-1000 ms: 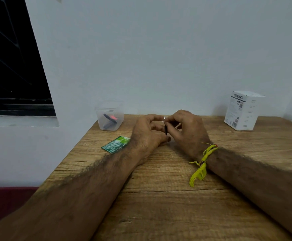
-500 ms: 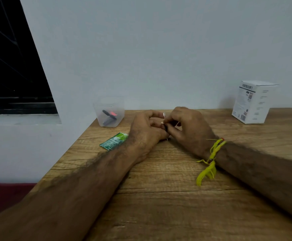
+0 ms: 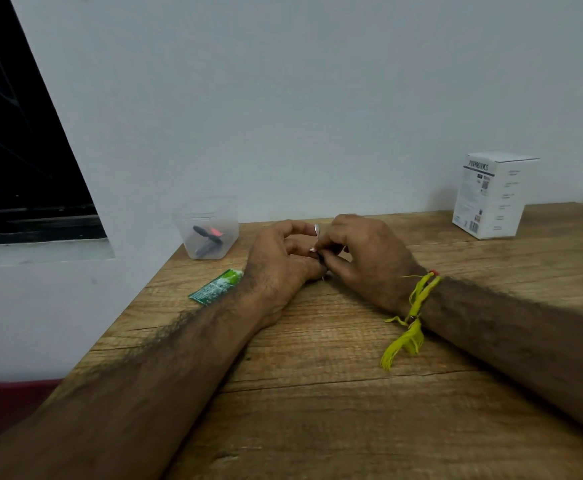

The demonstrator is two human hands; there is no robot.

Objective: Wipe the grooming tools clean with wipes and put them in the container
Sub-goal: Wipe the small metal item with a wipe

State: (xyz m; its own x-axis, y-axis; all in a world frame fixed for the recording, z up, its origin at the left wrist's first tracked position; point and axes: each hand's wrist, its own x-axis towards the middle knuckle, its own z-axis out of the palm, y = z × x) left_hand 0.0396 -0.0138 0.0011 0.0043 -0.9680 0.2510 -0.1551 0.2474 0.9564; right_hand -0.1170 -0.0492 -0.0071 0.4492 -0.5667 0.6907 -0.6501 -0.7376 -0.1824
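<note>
Both hands have barely shifted: left hand (image 3: pixel 283 261) and right hand (image 3: pixel 363 258) still pinch a small metal tool (image 3: pixel 316 233) together, fingers curled. Bare table (image 3: pixel 318 410) lies nearer; the white box (image 3: pixel 491 195) reads "PINTRONICS", uncertainly.

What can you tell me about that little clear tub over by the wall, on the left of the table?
The clear tub is a small, square-sided container of frosted, see-through plastic, open at the top with no lid in sight. It stands upright on the wooden table, at the far left corner near the wall. Inside lie dark, slim grooming tools, one with an orange-red part; how many is unclear. Neither hand touches it.
</note>
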